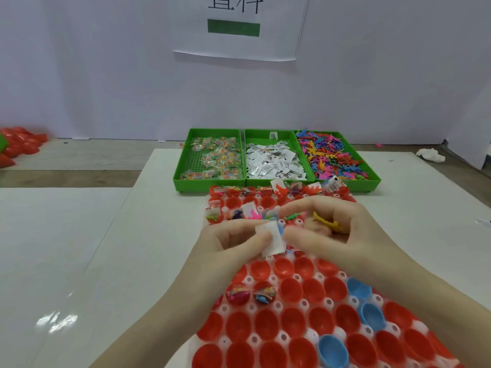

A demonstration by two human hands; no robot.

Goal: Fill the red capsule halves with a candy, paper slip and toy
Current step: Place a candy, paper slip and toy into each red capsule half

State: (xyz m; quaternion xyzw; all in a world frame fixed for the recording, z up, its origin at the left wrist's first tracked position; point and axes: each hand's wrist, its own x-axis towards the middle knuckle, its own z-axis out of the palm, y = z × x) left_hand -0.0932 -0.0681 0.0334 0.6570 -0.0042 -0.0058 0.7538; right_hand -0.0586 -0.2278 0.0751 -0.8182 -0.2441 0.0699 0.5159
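Centrally, the left hand pinches a white paper slip above the tray of red capsule halves; the right hand curls its fingers round a yellow toy. The slip looks light and floppy, best held by an edge.

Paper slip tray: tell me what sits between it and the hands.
In the head view, filled red capsule halves lie between the paper slip tray and both hands.

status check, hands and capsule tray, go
Left hand pinches a paper slip. Right hand holds a yellow toy. Most red capsule halves near side unfilled. Nothing blocking.
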